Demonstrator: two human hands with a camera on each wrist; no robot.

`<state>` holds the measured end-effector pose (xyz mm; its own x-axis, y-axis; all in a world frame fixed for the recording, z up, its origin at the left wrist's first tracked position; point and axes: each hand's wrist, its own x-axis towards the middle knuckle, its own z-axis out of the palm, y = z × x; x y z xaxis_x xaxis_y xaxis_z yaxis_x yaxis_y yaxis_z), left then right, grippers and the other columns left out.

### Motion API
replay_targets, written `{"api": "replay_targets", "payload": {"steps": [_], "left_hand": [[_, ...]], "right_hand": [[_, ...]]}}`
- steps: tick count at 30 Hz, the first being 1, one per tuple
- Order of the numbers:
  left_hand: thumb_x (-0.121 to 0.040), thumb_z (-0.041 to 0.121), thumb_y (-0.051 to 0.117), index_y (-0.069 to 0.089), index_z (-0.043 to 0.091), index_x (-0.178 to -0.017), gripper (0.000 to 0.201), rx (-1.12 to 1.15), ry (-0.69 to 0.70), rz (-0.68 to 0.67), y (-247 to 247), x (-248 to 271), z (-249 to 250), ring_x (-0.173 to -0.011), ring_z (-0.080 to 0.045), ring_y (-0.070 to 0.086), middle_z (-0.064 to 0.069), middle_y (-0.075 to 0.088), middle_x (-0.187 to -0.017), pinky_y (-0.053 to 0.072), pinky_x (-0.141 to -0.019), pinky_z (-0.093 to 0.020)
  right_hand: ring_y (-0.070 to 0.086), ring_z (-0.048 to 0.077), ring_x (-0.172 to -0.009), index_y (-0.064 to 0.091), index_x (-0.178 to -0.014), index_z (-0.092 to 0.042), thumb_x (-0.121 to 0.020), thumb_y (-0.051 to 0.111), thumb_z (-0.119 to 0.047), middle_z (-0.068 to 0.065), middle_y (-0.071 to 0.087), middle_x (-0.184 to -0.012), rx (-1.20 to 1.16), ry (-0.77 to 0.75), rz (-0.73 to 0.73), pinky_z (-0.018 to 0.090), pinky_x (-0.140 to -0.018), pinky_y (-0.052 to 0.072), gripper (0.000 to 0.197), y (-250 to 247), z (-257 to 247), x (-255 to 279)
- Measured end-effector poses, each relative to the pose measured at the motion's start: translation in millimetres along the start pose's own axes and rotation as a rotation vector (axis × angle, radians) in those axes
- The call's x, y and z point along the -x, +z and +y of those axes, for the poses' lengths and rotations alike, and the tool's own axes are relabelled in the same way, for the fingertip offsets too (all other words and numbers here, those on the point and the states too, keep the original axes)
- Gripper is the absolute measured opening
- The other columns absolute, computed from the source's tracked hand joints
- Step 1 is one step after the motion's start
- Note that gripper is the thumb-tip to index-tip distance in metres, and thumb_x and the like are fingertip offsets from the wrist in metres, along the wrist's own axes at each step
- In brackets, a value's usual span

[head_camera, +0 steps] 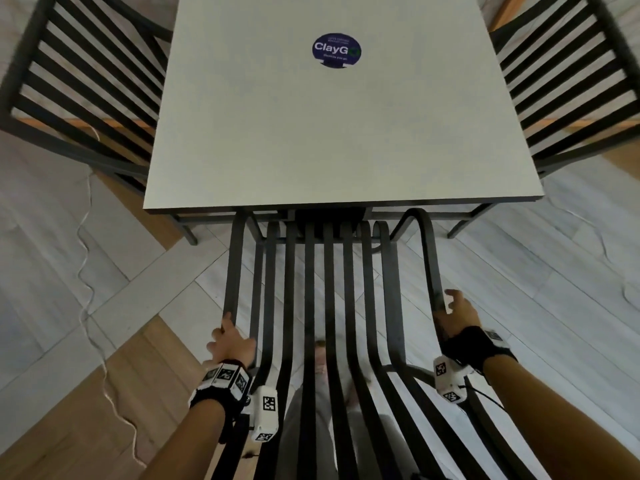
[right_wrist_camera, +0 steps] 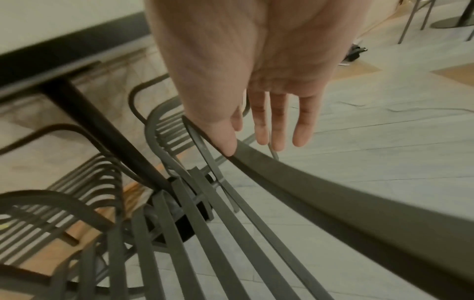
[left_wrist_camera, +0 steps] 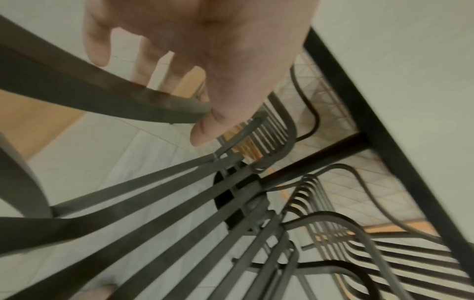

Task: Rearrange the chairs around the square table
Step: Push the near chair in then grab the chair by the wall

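A dark slatted metal chair (head_camera: 313, 289) stands right in front of me, its seat pushed under the near edge of the square white table (head_camera: 329, 133). My left hand (head_camera: 230, 342) holds the chair back's left rail (left_wrist_camera: 102, 95). The rail runs between the thumb (left_wrist_camera: 212, 121) and the fingers behind it. My right hand (head_camera: 457, 317) is at the right rail (right_wrist_camera: 333, 192). Its fingers (right_wrist_camera: 279, 125) are straight and spread beside the rail, and only the thumb (right_wrist_camera: 223, 140) touches it.
Two more slatted chairs stand at the table, one on the left side (head_camera: 86, 81) and one on the right side (head_camera: 571, 81). A thin white cable (head_camera: 86, 271) snakes over the floor at the left. A round blue sticker (head_camera: 336, 50) lies on the tabletop.
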<state>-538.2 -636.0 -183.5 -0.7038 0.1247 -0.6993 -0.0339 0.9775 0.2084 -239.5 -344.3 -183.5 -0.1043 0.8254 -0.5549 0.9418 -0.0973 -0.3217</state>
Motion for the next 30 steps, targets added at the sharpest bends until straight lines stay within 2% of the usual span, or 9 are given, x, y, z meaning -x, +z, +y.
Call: {"api": "replay_targets", "payload": {"steps": [2, 4, 7, 12, 15, 18, 24, 30], "left_hand": [[-0.083, 0.019, 0.062, 0.017, 0.024, -0.147, 0.078, 0.022, 0.054, 0.001, -2.1, 16.1, 7.1, -0.131, -0.043, 0.033, -0.017, 0.034, -0.148, 0.030, -0.109, -0.062], [-0.083, 0.021, 0.064, 0.025, 0.027, -0.144, 0.073, 0.074, 0.116, -0.031, -2.9, 35.5, 17.6, -0.133, -0.040, 0.036, -0.015, 0.038, -0.147, 0.029, -0.110, -0.062], [-0.084, 0.023, 0.064, 0.036, 0.032, -0.137, 0.060, 0.203, 0.243, -0.104, -2.5, 71.6, 44.4, -0.130, -0.033, 0.043, -0.008, 0.044, -0.145, 0.031, -0.110, -0.060], [-0.088, 0.028, 0.061, 0.043, 0.031, -0.132, 0.048, 0.218, 0.546, -0.095, 2.2, 147.7, 111.0, -0.130, -0.020, 0.045, 0.001, 0.048, -0.141, 0.036, -0.110, -0.053], [-0.090, 0.029, 0.058, 0.044, 0.028, -0.131, 0.044, 0.052, 0.753, 0.031, 16.8, 192.8, 158.8, -0.126, -0.018, 0.049, 0.003, 0.053, -0.136, 0.040, -0.108, -0.048], [-0.091, 0.029, 0.053, 0.042, 0.026, -0.132, 0.043, -0.211, 0.924, 0.206, 48.7, 235.7, 214.3, -0.121, -0.020, 0.052, 0.002, 0.055, -0.132, 0.041, -0.104, -0.045], [-0.089, 0.026, 0.049, 0.042, 0.019, -0.130, 0.042, -0.553, 1.064, 0.274, 108.3, 292.6, 350.3, -0.119, -0.026, 0.049, -0.003, 0.053, -0.129, 0.040, -0.096, -0.048], [-0.088, 0.018, 0.048, 0.044, 0.016, -0.126, 0.038, -0.618, 1.134, 0.292, 141.8, 326.7, 454.2, -0.117, -0.030, 0.049, -0.007, 0.055, -0.128, 0.039, -0.095, -0.048]], "right_hand": [[0.055, 0.039, -0.115, 0.042, -0.134, -0.009, -0.089, 0.061, -0.022, 0.022, 0.053, -0.130, -0.018, -0.026, 0.007, 0.041, -0.091, 0.047, 0.050, -15.1, -0.9, 6.6], [0.054, 0.037, -0.116, 0.043, -0.133, -0.009, -0.088, 0.063, -0.020, 0.021, 0.052, -0.131, -0.034, -0.035, 0.000, 0.041, -0.094, 0.045, 0.050, -29.9, 2.7, 10.2], [0.054, 0.035, -0.117, 0.045, -0.132, -0.009, -0.087, 0.063, -0.017, 0.021, 0.050, -0.132, -0.040, -0.077, -0.012, 0.039, -0.096, 0.044, 0.049, -55.4, 14.0, 12.0], [0.056, 0.036, -0.115, 0.045, -0.132, -0.008, -0.088, 0.064, -0.016, 0.023, 0.046, -0.134, -0.081, -0.172, -0.027, 0.032, -0.091, 0.042, 0.049, -111.7, 40.1, 13.1], [0.056, 0.036, -0.113, 0.046, -0.131, -0.008, -0.087, 0.064, -0.016, 0.022, 0.046, -0.133, -0.108, -0.241, -0.009, 0.025, -0.084, 0.037, 0.048, -158.9, 60.2, 3.9], [0.057, 0.034, -0.111, 0.045, -0.132, -0.010, -0.088, 0.064, -0.018, 0.021, 0.047, -0.132, -0.125, -0.321, -0.003, 0.026, -0.083, 0.039, 0.048, -215.3, 81.9, -15.2], [0.055, 0.025, -0.101, 0.044, -0.133, -0.014, -0.089, 0.062, -0.020, 0.016, 0.048, -0.132, -0.098, -0.467, -0.023, 0.027, -0.082, 0.040, 0.048, -316.6, 115.3, -41.6], [0.049, 0.020, -0.097, 0.044, -0.132, -0.012, -0.090, 0.061, -0.019, 0.017, 0.048, -0.131, -0.117, -0.571, 0.026, 0.027, -0.082, 0.038, 0.046, -391.4, 112.9, -72.4]]}}
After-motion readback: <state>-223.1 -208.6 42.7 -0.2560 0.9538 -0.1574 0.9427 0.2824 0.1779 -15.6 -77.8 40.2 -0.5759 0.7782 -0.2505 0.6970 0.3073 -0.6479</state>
